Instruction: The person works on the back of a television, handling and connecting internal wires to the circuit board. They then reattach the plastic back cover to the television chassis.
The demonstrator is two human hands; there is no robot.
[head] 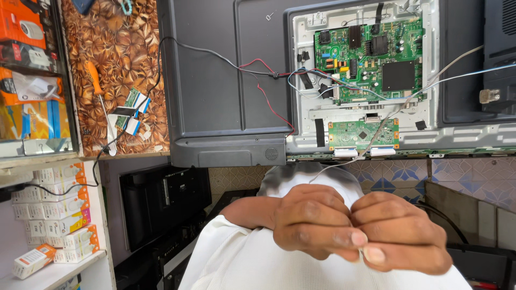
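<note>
**Both hands pinched on a thin white wire, near the open television**

The left hand [314, 223] and right hand [400, 231] sit together low in the view, over the person's white garment [242, 258]. Both are curled narrow, knuckles touching. The thumb and fingertips of each hand close on a thin white wire [376, 137] where the two hands meet; only a short pale stub shows between the thumbs. From the hands the wire rises far and right, across the small green board [363, 133] and on toward the right edge of the television [226, 80].

The television lies face down on the bench, with its back cover off on the right half. The large green main board [371, 59] sits in the exposed metal bay, far from the hands. Red and black leads [269, 102] run across the dark rear panel.

On the patterned benchtop [115, 53], far left, an orange-handled screwdriver [102, 104] lies beside small ribbon-cable boards [131, 110]. White and orange boxes [59, 215] fill the near-left shelves.
</note>
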